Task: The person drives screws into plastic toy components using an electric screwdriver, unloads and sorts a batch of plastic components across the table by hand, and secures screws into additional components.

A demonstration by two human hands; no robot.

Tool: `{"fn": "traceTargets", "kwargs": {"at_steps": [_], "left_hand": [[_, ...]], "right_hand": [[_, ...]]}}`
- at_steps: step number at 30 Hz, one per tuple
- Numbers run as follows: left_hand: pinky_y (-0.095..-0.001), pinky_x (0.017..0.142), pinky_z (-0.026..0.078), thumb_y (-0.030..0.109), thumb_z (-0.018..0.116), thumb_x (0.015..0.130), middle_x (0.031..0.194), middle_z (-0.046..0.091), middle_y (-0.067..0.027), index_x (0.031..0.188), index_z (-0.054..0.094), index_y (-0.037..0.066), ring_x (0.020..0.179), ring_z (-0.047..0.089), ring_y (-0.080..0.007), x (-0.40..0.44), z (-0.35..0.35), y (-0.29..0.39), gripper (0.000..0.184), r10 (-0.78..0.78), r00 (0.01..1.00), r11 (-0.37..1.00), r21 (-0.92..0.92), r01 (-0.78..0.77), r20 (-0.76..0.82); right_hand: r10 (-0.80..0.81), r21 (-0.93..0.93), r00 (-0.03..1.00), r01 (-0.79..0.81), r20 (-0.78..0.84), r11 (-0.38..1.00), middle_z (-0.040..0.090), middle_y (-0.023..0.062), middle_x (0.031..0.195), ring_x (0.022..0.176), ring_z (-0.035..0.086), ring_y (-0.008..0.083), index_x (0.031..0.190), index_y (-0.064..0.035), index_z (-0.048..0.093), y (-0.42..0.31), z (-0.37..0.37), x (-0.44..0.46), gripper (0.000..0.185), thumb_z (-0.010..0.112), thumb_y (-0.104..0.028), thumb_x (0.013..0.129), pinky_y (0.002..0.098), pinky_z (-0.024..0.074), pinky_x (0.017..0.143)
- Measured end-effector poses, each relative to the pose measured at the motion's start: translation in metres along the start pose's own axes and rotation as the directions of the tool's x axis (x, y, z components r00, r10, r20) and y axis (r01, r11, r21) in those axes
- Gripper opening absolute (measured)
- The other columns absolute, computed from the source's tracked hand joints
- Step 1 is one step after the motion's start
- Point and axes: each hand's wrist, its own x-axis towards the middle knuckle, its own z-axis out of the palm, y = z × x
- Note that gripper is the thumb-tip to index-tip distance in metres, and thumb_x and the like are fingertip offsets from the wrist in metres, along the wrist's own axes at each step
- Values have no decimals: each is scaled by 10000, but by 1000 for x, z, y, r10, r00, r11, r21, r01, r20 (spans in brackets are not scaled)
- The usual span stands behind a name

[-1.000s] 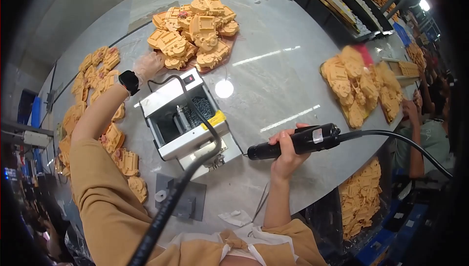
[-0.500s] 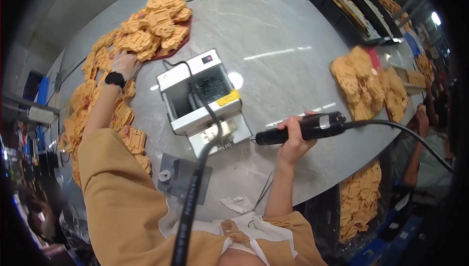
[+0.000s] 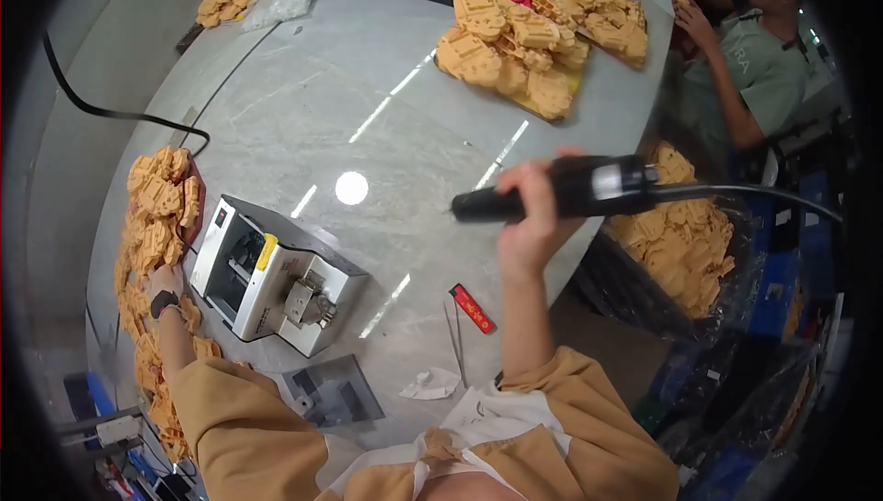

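Note:
My right hand (image 3: 538,220) is wrapped round a black electric screwdriver (image 3: 575,190), its tip pointing left and its cable running off to the right. At the far left my left hand (image 3: 166,282) reaches into a pile of orange plastic parts (image 3: 158,207); its fingers are mostly hidden among them. Between my hands stands a white screw feeder (image 3: 276,276) with a yellow piece on its rim. A grey fixture (image 3: 333,392) lies in front of the feeder.
Tweezers (image 3: 457,340), a red label (image 3: 474,309) and crumpled white paper (image 3: 430,384) lie near me. More orange parts (image 3: 515,46) are stacked at the back right. A bag-lined bin of parts (image 3: 681,253) stands right of the table. A co-worker (image 3: 759,69) is beyond it.
The view has turned to the right, so the feeder and piles appear further left. The screwdriver stays in my right hand. My left hand remains at the parts. The tweezers and red label now show fully.

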Motion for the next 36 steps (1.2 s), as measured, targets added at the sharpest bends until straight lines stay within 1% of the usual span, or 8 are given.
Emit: {"fn": "traceTargets", "kwargs": {"at_steps": [5, 7, 15, 17, 20, 23, 30, 36], "left_hand": [[-472, 895, 339, 334, 438, 843, 1082, 541, -186, 1005, 573, 36, 1058, 466, -341, -38, -34, 3, 365, 132, 991, 991, 24, -133, 22], [-452, 922, 318, 294, 477, 834, 1107, 529, -168, 1033, 554, 32, 1077, 448, -331, -55, -36, -8, 337, 253, 953, 967, 12, -255, -165], [-437, 991, 259, 239, 515, 829, 1282, 398, -191, 1226, 430, 23, 1201, 324, -373, -88, -21, -74, 460, 224, 931, 942, -181, -283, -288], [-437, 987, 271, 229, 500, 841, 1280, 396, -196, 1214, 441, 30, 1194, 325, -387, -96, -22, -93, 426, 251, 884, 947, -88, -308, -394], [-431, 977, 289, 245, 506, 848, 1278, 392, -201, 1202, 450, 39, 1185, 334, -385, -117, -20, -110, 413, 221, 899, 957, -93, -275, -379], [-427, 973, 293, 260, 512, 853, 1282, 386, -199, 1202, 449, 46, 1182, 343, -375, -131, -7, -123, 414, 197, 918, 957, -137, -256, -343], [-396, 1013, 222, 241, 492, 868, 1289, 381, -163, 1211, 455, 53, 1234, 289, -317, -129, -6, -96, 393, 192, 893, 870, -351, -347, -407], [-406, 999, 266, 217, 496, 873, 1281, 387, -173, 1187, 459, 49, 1222, 316, -323, -104, -70, -43, 357, 276, 791, 815, -302, -494, -546]], "right_hand": [[-459, -178, 883, 438, -100, 881, 545, 50, 781, 688, 549, 124, 1004, -10, 430, 0, -41, 136, 387, 689, -29, 718, 266, 476, 650], [-449, -291, 890, 410, -77, 864, 526, 46, 907, 810, 521, 109, 1013, -9, 454, 21, -63, 194, 422, 724, -44, 690, 247, 452, 723], [-568, -465, 805, 443, -169, 767, 558, 71, 1015, 867, 548, 184, 1156, 3, 460, 73, -78, 311, 619, 775, -102, 635, 286, 436, 791], [-515, -448, 827, 381, -227, 809, 567, 88, 1012, 869, 558, 199, 1128, 3, 475, 84, -78, 334, 594, 777, -88, 624, 300, 460, 779], [-244, -113, 894, 217, -375, 970, 575, 118, 1016, 858, 588, 225, 1042, 12, 510, 101, -74, 349, 485, 755, -33, 626, 332, 527, 705], [-182, -168, 902, 125, -391, 978, 577, 124, 1013, 847, 597, 234, 1001, 30, 529, 100, -70, 338, 424, 723, 31, 623, 342, 531, 686], [21, 57, 932, -1, -362, 998, 584, 94, 915, 794, 595, 218, 897, 22, 556, 89, -88, 325, 358, 675, 113, 573, 328, 521, 675], [169, 122, 970, -149, -174, 981, 575, 60, 791, 717, 571, 195, 791, -7, 561, 92, -120, 319, 272, 644, 115, 562, 299, 478, 660]]}}
